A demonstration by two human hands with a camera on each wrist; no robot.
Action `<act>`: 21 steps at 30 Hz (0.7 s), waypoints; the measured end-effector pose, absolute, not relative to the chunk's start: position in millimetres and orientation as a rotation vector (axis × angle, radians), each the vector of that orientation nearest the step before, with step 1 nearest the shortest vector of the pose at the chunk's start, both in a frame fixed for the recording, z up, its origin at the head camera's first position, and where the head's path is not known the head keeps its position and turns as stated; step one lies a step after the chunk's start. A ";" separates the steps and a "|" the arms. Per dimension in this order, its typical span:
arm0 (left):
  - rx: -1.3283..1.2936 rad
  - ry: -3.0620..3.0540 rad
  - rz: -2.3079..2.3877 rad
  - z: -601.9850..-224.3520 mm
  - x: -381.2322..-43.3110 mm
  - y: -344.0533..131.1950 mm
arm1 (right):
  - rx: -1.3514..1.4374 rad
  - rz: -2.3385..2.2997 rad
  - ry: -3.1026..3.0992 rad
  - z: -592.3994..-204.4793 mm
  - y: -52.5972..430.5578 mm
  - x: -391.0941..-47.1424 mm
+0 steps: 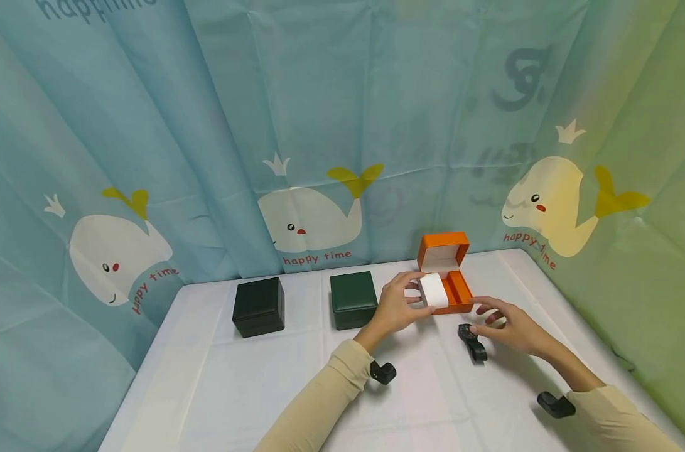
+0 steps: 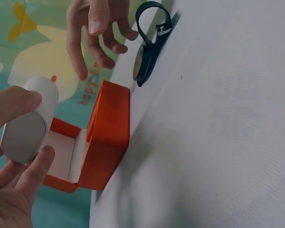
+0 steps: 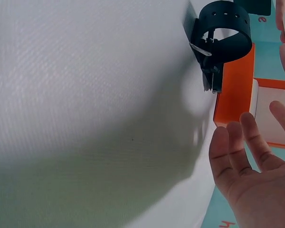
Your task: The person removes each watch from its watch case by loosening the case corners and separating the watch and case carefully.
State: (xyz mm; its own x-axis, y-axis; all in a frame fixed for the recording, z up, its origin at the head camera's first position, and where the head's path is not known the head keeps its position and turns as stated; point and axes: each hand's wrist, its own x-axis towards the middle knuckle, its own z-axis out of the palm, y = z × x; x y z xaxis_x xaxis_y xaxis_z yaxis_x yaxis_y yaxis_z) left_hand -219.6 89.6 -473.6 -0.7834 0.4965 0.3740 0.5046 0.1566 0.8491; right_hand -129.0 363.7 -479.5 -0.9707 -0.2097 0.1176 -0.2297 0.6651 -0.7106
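My left hand point(image 1: 397, 307) pinches a white watch cushion point(image 1: 434, 290) between thumb and fingers, held over the left part of an orange watch box point(image 1: 461, 289). In the left wrist view the thumb lies on the top of the cushion, and a flat grey end faces the camera. The box's hinged lid point(image 1: 444, 241) stands up at the back. A black wristwatch point(image 1: 473, 344) with its strap fastened in a loop lies in front of the box. Beside the watch hovers my right hand point(image 1: 514, 328), fingers loosely bent and nothing in them; its palm shows in the right wrist view.
Left of the orange box stand a closed green box point(image 1: 354, 300) and, farther left, a closed black box point(image 1: 258, 307). All rest on a white-covered table point(image 1: 274, 402). A blue-green curtain point(image 1: 319, 94) with whale prints hangs directly behind the table.
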 end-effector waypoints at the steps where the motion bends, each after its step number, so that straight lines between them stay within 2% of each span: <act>1: -1.036 -2.388 -1.741 -473.2 -220.2 90.6 | 0.366 1.216 -2.842 -479.4 364.1 -128.8; 21: -1.057 -2.511 -1.506 -470.3 -241.0 110.6 | 0.363 1.174 -2.787 -474.6 367.1 -125.4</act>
State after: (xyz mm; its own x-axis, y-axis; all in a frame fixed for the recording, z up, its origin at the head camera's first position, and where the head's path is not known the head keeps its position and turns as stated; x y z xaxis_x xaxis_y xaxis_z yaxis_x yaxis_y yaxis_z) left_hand -241.0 110.6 -470.3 -0.7692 0.5335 0.3517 0.5614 0.3014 0.7707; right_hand -125.4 367.1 -474.6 -0.9671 -0.1806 0.1789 -0.2542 0.6754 -0.6923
